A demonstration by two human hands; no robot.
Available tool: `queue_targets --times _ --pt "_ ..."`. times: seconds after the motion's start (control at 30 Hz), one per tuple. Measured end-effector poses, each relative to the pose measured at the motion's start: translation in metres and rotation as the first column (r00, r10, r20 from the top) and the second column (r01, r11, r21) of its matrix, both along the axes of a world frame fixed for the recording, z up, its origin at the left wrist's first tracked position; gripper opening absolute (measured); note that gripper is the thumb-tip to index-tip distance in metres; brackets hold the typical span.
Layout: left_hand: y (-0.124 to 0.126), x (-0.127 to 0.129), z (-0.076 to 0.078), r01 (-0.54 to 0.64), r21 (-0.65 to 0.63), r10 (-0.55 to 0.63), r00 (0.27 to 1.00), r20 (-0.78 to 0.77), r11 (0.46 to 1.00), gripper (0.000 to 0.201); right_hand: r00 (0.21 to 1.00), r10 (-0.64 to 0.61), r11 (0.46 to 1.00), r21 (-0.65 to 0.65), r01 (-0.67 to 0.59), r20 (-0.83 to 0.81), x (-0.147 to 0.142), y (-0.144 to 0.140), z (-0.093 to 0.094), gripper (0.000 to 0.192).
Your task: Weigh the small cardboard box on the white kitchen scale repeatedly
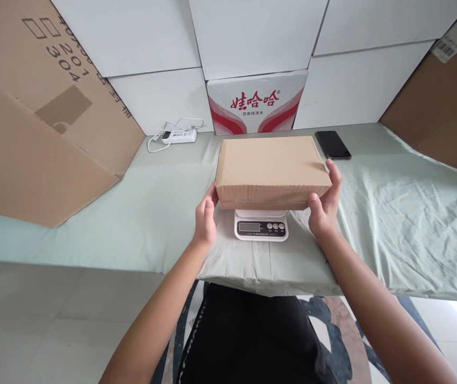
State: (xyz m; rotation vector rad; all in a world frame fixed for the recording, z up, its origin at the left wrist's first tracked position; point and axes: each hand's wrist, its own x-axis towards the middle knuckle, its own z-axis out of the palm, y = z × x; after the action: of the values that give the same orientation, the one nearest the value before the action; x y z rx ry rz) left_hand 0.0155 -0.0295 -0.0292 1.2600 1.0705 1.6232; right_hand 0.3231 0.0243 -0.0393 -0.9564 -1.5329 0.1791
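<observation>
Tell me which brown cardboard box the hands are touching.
The small flat brown cardboard box above the white rectangular digital scale: left hand and right hand touch its ends. The larger brown cardboard far-left box and far-right box are untouched.

The person's left hand (205,217) and right hand (326,205) hold a cardboard box (273,161) by its opposite ends, over a white scale (261,228); whether the two touch is unclear. On the pale green cloth (164,208), a black phone (333,145) lies beyond the right hand. A white device (183,136) with a cable (157,150) lies left of a red-and-white carton (257,104).
</observation>
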Motion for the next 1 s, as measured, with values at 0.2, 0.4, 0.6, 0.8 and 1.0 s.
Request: queue_targets --times 0.2,0.4,0.6,0.8,1.0 --pt "0.004 -0.001 0.002 0.041 -0.038 -0.041 0.999 -0.005 0.998 0.088 1.000 0.012 1.000 -0.006 -0.012 -0.007 0.000 -0.002 0.005 0.084" --pt "0.020 -0.012 0.039 0.101 -0.012 -0.100 0.993 0.056 0.995 0.088 0.996 0.076 0.997 0.034 -0.075 -0.041 -0.009 -0.001 0.049 0.082" --pt "0.100 -0.005 0.047 0.052 0.050 -0.053 0.998 0.034 0.997 0.091 0.984 0.162 0.985 -0.056 -0.166 -0.074 -0.027 0.068 0.060 0.099" --pt "0.151 0.008 -0.005 0.039 -0.014 -0.038 0.997 0.067 0.999 0.092 0.973 0.159 0.982 -0.074 -0.173 -0.168 -0.030 0.137 -0.007 0.119" --pt "0.148 0.005 -0.016 0.051 -0.164 -0.042 0.997 0.059 0.985 0.085 0.971 0.173 0.961 -0.188 -0.203 -0.165 -0.026 0.134 -0.025 0.117"
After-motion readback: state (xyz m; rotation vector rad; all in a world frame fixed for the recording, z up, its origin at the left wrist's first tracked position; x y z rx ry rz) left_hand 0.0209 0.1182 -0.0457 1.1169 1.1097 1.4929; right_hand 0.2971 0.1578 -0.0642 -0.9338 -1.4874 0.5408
